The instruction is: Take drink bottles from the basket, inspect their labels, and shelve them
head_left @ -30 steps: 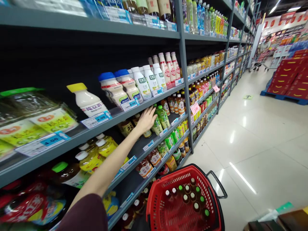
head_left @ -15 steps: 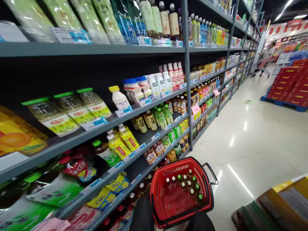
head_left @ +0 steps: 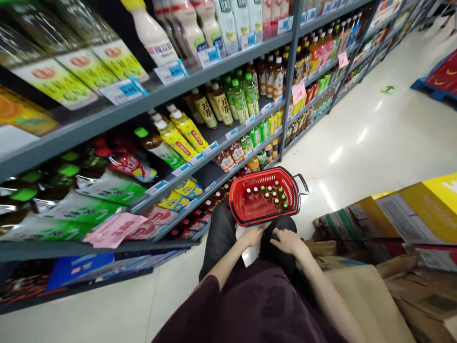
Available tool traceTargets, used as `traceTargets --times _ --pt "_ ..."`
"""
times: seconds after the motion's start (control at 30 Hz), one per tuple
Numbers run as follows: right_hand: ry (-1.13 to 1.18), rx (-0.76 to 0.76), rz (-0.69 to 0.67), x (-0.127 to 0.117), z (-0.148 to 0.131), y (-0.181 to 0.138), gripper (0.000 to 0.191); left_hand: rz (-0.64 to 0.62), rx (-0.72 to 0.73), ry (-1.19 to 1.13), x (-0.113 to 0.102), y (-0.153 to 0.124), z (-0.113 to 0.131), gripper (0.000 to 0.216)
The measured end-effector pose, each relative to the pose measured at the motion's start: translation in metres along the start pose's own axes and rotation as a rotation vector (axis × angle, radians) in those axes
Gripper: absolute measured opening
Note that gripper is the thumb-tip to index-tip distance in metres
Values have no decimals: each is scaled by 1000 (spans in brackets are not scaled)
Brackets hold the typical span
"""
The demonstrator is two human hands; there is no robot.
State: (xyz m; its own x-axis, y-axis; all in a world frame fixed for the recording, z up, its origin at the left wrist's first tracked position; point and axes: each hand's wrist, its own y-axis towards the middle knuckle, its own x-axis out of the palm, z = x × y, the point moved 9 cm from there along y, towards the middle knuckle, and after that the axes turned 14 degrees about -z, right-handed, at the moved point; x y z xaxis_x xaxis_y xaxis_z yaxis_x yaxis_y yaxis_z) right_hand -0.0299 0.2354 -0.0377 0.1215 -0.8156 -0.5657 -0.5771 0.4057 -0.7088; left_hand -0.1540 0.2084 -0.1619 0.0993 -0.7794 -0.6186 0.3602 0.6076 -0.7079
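A red shopping basket stands on the floor in front of my knees, holding several bottles with green and white caps. My left hand rests low between my knees, just below the basket's near rim, fingers loosely spread and holding nothing. My right hand lies flat on my right knee in dark trousers, fingers stretched, nothing in it. Both forearms reach down from dark maroon sleeves.
Grey store shelves run along the left, packed with drink bottles, yellow bottles and bagged goods. Cardboard boxes are stacked at the right. The glossy tile aisle stretches ahead.
My left hand has left the green bottles on the shelf. The view has dropped low, and both hands now rest by my knees behind the basket.
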Motion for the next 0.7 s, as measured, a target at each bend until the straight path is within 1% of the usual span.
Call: traceTargets --times 0.07,0.13,0.23,0.3,0.33,0.4,0.5,0.6,0.7 --pt "-12 0 3 2 1 1 39 -11 -30 -76 13 16 7 25" --pt "-26 3 10 2 1 1 39 -12 -41 -143 28 25 18 24" --pt "-41 9 15 0 0 2 40 16 -68 -236 51 24 32 35" --pt "-44 7 12 -2 -1 2 39 61 -87 -291 58 19 31 42" --pt "-45 5 7 -3 -2 2 38 88 -97 -316 58 17 27 41" --pt "-40 3 -8 -4 -4 1 37 151 -120 -357 49 16 12 37" --pt "-25 9 -27 -3 -4 1 37 240 -172 -398 20 28 -23 35" --pt "-22 34 -32 -3 -2 1 38 268 -235 -415 -14 53 -65 33" --pt "-13 45 -64 -1 -1 1 38 236 -306 -415 -45 86 -115 31"
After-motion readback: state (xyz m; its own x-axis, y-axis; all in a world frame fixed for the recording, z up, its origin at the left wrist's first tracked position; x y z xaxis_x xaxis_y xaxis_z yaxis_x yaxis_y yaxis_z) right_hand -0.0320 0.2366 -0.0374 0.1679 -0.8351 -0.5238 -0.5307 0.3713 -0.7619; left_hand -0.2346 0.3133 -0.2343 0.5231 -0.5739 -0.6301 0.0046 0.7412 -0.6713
